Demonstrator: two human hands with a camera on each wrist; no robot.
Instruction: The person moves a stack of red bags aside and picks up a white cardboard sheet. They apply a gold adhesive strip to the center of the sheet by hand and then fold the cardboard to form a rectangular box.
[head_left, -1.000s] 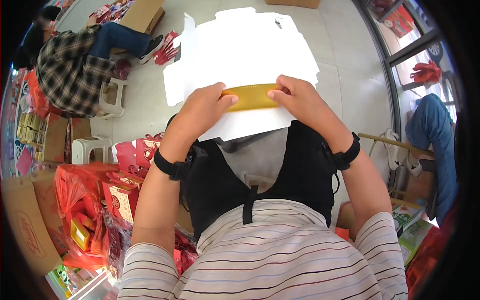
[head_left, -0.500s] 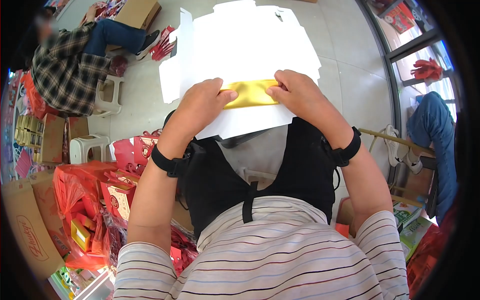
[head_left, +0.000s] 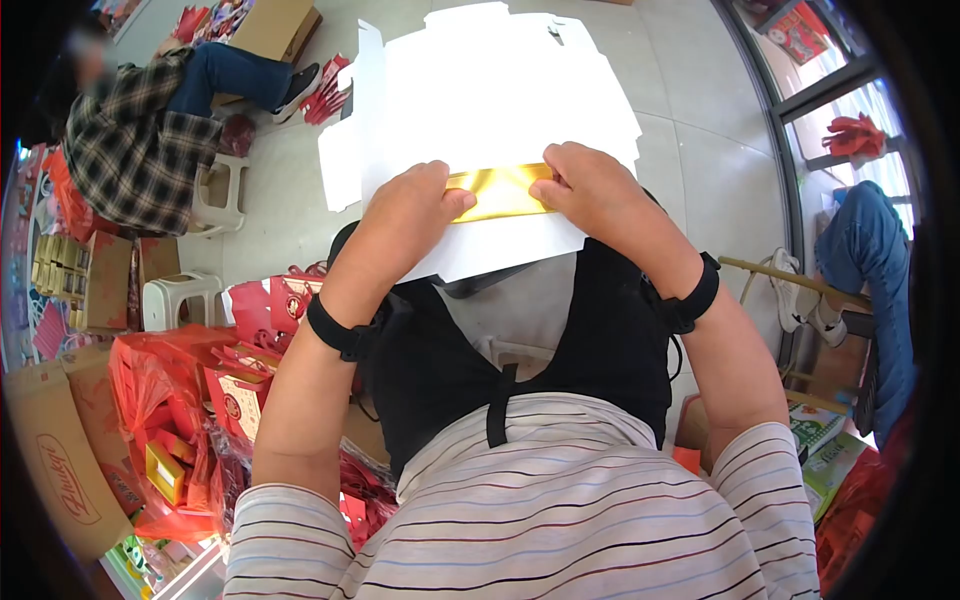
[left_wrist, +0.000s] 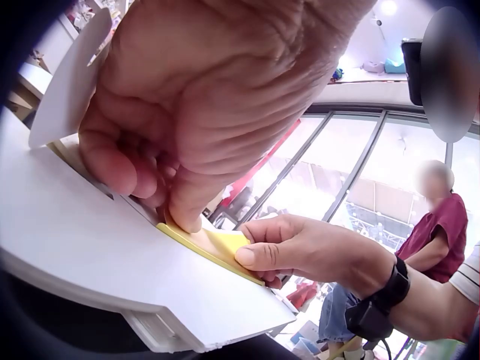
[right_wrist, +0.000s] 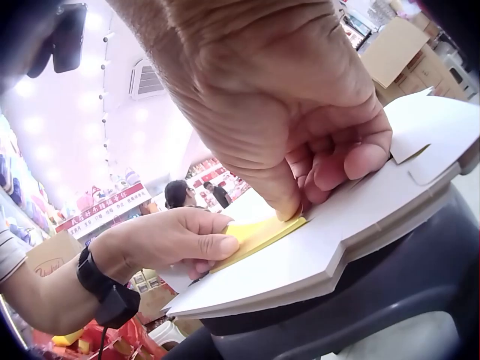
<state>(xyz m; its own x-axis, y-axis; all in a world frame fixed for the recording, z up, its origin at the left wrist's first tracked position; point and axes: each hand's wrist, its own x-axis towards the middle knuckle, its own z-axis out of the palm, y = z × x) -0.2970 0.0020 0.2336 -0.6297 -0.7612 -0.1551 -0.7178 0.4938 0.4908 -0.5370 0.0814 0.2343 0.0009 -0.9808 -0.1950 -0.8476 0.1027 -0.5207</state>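
Note:
A shiny gold card strip spans the gap between my two hands, low over a flat white die-cut card. At the strip's left end, my left hand pinches it, thumb on top. My right hand pinches the right end in the same way. In the left wrist view the strip's raised yellow edge runs along the white card, with my left thumb pressing at its near end. The right wrist view shows the fingers of my right hand curled against the white card. Fingertips under the strip are hidden.
The white card rests on a dark stool before my knees. Red gift bags and a red plastic bag crowd the left, beside a carton. White stools and a seated person are further left. Another person's legs show at right.
The gold strip has gone from slightly bowed and dull to flatter and brightly reflecting. Both hands keep their grip on its ends, with only small shifts.

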